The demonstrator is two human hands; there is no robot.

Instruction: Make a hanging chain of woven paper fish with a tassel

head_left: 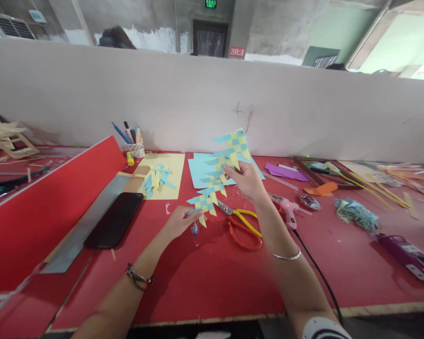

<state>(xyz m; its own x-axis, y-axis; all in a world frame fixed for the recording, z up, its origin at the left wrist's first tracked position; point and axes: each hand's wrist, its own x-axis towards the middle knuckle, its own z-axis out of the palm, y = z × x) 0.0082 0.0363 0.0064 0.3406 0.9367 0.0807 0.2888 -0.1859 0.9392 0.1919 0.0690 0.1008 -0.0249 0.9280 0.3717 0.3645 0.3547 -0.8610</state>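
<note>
A row of several woven paper fish (205, 201) in light blue and yellow check slants up from left to right above the red table. My left hand (178, 221) is closed on the lowest fish, pinching its edge. Higher up, my right hand (246, 180) grips a fish near the upper end between thumb and fingers; the topmost one stands out above it. Whether the fish are joined to one another I cannot tell. Scissors (234, 213) with yellow and red handles lie below, partly behind my right forearm. A pink glue gun (289, 209) rests right of that forearm.
Paper strips (159, 179) lie on a yellow sheet (176, 165), with light blue sheets (198, 172) beside it. A black phone (115, 220) and red board (56, 212) are left. Rightward are a yarn bundle (356, 214) and purple power strip (408, 256). A white partition (162, 99) stands behind.
</note>
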